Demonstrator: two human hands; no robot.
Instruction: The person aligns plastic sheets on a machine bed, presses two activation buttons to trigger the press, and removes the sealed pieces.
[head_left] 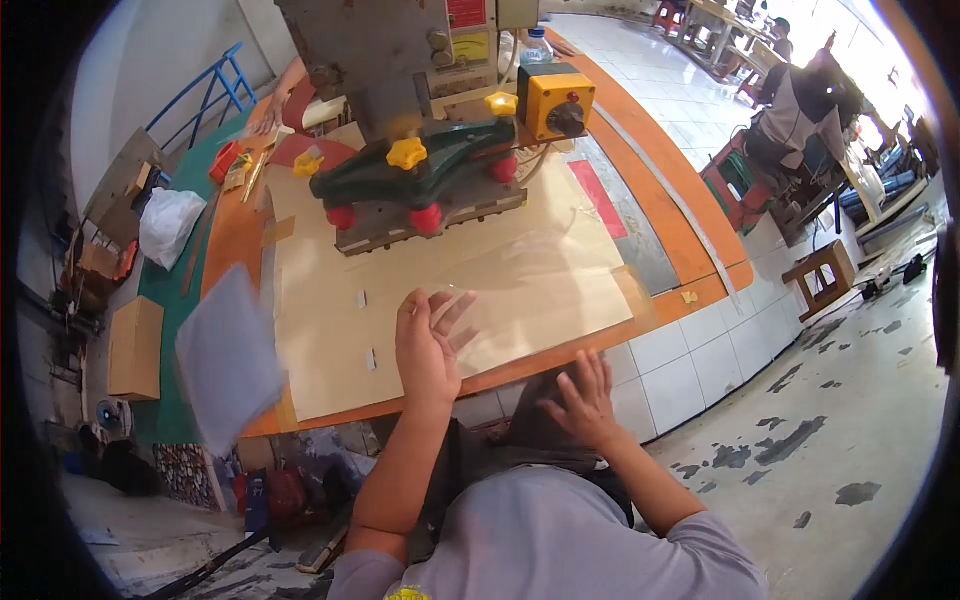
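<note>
With a cream sheet [560,320] laid out under a press [410,170], work is looking unfinished.
The left hand [428,352] is holding its fingers apart over that sheet on the desk [235,225], apparently gripping nothing; the right hand [587,402] is spreading empty fingers nearby. Two small white pieces [371,360] are lying left of the left fingers, a blurred grey sheet [232,360] showing farther left. Beyond, a red label [467,12] and yellow label [472,48] are proving illegible.

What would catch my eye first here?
Probably the dark green machine frame with yellow star knobs and red feet, at the top middle, and the yellow control box to its right. Below, the left hand is raised over a cream sheet, the right hand near the orange table's front edge.
</note>
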